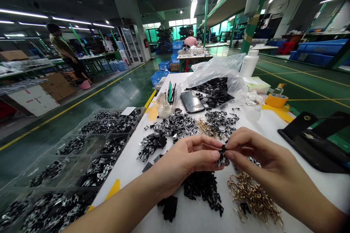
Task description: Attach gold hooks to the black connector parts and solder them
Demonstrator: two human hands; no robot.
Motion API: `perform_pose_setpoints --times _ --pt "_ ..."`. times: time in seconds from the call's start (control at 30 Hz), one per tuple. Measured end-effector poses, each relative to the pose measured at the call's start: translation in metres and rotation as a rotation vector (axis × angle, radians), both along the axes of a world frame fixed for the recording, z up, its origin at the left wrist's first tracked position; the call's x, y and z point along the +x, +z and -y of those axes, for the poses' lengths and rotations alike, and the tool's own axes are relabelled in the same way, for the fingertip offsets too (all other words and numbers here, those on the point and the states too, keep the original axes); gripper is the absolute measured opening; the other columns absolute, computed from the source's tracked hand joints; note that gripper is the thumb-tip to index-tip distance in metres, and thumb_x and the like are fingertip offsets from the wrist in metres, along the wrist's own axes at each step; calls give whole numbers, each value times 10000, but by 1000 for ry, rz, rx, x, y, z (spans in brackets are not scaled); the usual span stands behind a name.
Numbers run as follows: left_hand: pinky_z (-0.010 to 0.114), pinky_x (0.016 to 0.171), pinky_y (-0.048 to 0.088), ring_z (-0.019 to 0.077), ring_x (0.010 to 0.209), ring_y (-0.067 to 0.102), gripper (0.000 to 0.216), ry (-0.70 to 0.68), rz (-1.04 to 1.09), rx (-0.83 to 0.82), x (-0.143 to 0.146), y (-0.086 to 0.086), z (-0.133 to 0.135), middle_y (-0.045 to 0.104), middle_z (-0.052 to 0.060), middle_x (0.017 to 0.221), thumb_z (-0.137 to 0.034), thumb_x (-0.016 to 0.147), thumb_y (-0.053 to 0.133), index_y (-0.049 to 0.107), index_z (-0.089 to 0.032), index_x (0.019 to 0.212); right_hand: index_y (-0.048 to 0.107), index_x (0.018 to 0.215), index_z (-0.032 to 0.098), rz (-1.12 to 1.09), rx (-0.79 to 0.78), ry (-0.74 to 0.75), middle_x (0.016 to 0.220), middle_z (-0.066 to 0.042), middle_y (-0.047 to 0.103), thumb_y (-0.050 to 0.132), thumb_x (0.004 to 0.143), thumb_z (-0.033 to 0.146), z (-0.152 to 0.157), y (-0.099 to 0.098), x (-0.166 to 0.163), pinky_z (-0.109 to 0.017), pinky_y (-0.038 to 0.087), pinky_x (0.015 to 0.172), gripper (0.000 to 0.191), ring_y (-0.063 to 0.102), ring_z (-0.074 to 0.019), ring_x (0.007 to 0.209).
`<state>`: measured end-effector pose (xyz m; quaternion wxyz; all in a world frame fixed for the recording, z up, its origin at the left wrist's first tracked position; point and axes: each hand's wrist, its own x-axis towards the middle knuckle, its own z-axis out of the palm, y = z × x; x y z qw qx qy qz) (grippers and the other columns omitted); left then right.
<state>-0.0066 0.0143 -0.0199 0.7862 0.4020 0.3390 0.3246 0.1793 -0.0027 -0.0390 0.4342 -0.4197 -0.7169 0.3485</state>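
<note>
1. Factory hall with green floors and strip lights; a white worktable [273, 123] fills the foreground, with a smartphone [192, 101] lying face up near its far end.
2. Nearer than the smartphone, the left hand [188, 160] and right hand [254, 153] meet fingertip to fingertip; each pinches one side of a small black and metal part [222, 156] with thumb and forefinger, the other fingers curled.
3. Between the smartphone and the hands lie heaps of silver-black clips [175, 125].
4. Nearer than the hands sit a pile of black plastic pieces [203, 187] and, to its right, brass-coloured hooks [251, 196].
5. Right of the smartphone, a clear plastic bag [218, 69] holds black pieces; farther right is a yellow tape roll [276, 100].
6. Left of the smartphone, off the table edge, a clear compartment tray [82, 153] holds more clips.
7. Far behind the smartphone, a person in pink [190, 39] sits at another table.
</note>
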Motion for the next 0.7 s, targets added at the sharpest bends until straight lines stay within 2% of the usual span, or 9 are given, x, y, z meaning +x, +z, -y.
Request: perform_pose_setpoints --times 0.1,0.2,0.3,0.43,0.47,0.53,0.63,0.7 --pt "306 860 485 126 843 618 216 -24 -19 42 0 0 0 623 37 940 -172 749 717 656 -173 957 579 885 247 44 157 -17 845 -6 556 524 884 210 0 -1 0 -277 493 624 65 584 -142 746" --pt "306 866 480 142 886 622 306 -6 -38 114 -1 1 1 597 54 1056 -207 760 714 617 -203 1051 585 1008 248 84 304 -3 958 -35 548 494 891 170 1 -3 0 -283 497 709 168 582 -157 872" --pt "235 841 468 107 865 621 306 68 -113 210 -1 3 2 579 29 1091 -211 764 715 604 -216 1049 545 1122 268 98 291 49 1052 -44 522 490 895 193 1 -5 1 -275 498 763 245 560 -156 946" --pt "171 709 485 79 793 632 333 118 -190 333 1 1 7 577 -7 1090 -199 756 719 587 -264 1054 529 1047 260 106 294 69 999 -32 529 534 872 168 0 -5 -1 -266 495 756 198 556 -149 932" --pt "183 698 499 91 790 640 338 141 -228 407 1 0 9 587 -7 1086 -205 764 709 584 -277 1069 529 1022 259 98 296 65 980 -28 533 530 873 158 -1 -5 -1 -268 492 758 179 556 -149 933" --pt "223 739 519 126 827 652 306 217 -364 661 0 -1 13 635 1 1041 -205 785 682 604 -279 1072 530 1001 260 77 282 59 969 -23 541 523 877 146 -1 -5 -2 -274 488 769 169 553 -150 939" --pt "279 933 462 165 969 639 232 322 -578 1098 -2 0 17 710 13 983 -155 811 642 659 -246 1024 529 1013 266 56 277 54 990 -19 548 525 873 127 -1 -6 -1 -280 480 798 197 548 -150 960" --pt "302 982 434 169 963 650 217 337 -641 1256 -2 1 18 734 19 950 -121 815 627 679 -231 995 531 1015 267 53 289 62 1000 -15 553 524 871 110 0 -8 0 -276 475 825 213 546 -145 975"
